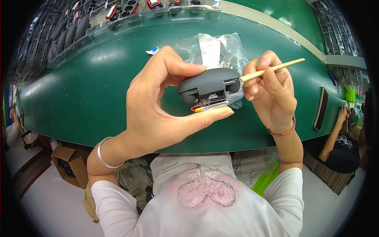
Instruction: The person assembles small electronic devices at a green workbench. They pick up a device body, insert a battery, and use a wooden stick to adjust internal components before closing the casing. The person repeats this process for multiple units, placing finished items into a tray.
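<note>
My left hand [158,106] pinches a dark grey rounded plastic housing [209,81] between fingers on top and thumb below. Its open underside shows a small silver battery with red and yellow wires [210,106]. My right hand [268,93] holds a thin wooden stick [272,68], its near end touching the right side of the housing. Both hands hover above the green table [87,94].
A clear plastic bag with white pieces [215,49] lies behind the housing. Clear trays with dark parts [118,17] line the far edge. A dark phone [320,108] lies at the right. Another person sits at far right [339,142]. A cardboard box [71,164] stands on the floor.
</note>
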A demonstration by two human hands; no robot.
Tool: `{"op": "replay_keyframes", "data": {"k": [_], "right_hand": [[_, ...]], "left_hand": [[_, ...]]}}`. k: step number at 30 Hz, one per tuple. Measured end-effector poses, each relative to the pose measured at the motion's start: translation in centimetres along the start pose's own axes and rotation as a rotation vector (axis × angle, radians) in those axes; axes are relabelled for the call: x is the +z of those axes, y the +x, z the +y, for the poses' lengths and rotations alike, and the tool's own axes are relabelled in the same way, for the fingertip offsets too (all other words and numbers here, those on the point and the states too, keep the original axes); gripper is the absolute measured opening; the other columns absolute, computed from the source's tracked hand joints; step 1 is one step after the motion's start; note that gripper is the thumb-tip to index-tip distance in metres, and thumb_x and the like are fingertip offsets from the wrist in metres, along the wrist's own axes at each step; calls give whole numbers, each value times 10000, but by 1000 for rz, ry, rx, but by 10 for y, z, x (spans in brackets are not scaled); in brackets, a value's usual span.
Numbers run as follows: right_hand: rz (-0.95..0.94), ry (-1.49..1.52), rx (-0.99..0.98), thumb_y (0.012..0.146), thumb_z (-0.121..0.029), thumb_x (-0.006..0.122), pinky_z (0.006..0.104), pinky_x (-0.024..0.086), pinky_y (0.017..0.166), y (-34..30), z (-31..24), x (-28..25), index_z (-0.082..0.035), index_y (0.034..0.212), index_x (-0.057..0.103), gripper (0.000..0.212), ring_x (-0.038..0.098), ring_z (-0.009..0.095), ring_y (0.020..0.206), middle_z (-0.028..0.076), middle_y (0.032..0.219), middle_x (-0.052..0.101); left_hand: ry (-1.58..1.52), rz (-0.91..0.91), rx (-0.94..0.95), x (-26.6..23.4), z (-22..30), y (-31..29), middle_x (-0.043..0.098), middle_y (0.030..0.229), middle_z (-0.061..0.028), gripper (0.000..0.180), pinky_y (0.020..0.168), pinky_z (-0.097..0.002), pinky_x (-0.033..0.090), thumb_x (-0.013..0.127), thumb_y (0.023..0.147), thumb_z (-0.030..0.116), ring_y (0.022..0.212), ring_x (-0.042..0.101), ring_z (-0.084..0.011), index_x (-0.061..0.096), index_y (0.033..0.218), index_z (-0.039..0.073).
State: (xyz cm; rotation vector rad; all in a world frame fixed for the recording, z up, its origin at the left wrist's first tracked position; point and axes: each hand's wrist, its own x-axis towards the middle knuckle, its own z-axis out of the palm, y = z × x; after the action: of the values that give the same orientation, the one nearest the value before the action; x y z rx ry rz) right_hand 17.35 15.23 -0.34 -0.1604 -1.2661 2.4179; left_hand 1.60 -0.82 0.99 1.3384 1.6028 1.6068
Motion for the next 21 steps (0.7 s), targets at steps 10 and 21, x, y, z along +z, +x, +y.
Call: {"op": "replay_keyframes", "data": {"k": [10, 21], "right_hand": [[-4, 134, 96, 1006, -200, 454, 244, 502, 661, 0, 6, -1, -27, 1025, 531, 191, 596, 128, 743, 152, 910, 620], [27, 116, 111, 1003, -212, 465, 239, 498, 648, 0, 7, 0, -33, 1004, 531, 191, 588, 119, 720, 137, 883, 615]], "left_hand": [[51, 6, 18, -2, 1, 0, 512, 890, -47, 520, 732, -208, 465, 884, 589, 30, 778, 516, -89, 555, 987, -25], [63, -5, 26, -3, -1, 0, 519, 878, -45, 518, 710, -206, 457, 884, 588, 30, 769, 509, -89, 557, 986, -26]]}}
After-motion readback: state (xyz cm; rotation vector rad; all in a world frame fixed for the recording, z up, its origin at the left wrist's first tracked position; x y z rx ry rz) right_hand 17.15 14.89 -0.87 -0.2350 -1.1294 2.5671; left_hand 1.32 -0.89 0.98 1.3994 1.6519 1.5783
